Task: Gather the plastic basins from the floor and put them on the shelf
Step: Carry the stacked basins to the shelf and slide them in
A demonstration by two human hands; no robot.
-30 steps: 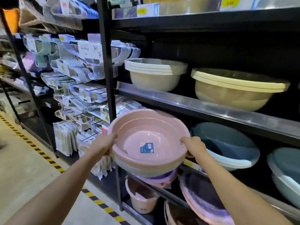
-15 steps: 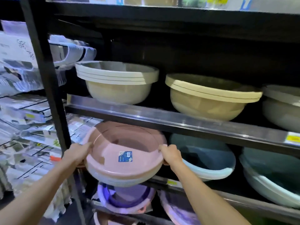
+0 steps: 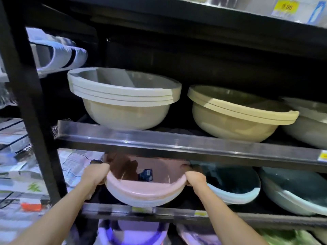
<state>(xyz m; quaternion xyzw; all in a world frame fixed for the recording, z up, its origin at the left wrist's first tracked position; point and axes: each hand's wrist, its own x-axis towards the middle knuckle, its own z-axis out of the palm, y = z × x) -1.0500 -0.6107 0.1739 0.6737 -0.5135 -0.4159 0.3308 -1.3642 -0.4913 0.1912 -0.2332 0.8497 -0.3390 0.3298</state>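
The fingers of the left hand (image 3: 96,174) and right hand (image 3: 195,178) are closed on opposite rims of the stack of pink basins (image 3: 146,190). The stack is held tilted, its mouth toward the viewer, partly inside the middle shelf (image 3: 113,212). Open room is seen behind it; clearance under the shelf above (image 3: 177,144) is tight. A blue basin (image 3: 233,183) lies just beside the right hand.

Yellow price tag (image 3: 286,6) top right, packaged goods (image 3: 16,174) hanging left, black upright post (image 3: 26,103)
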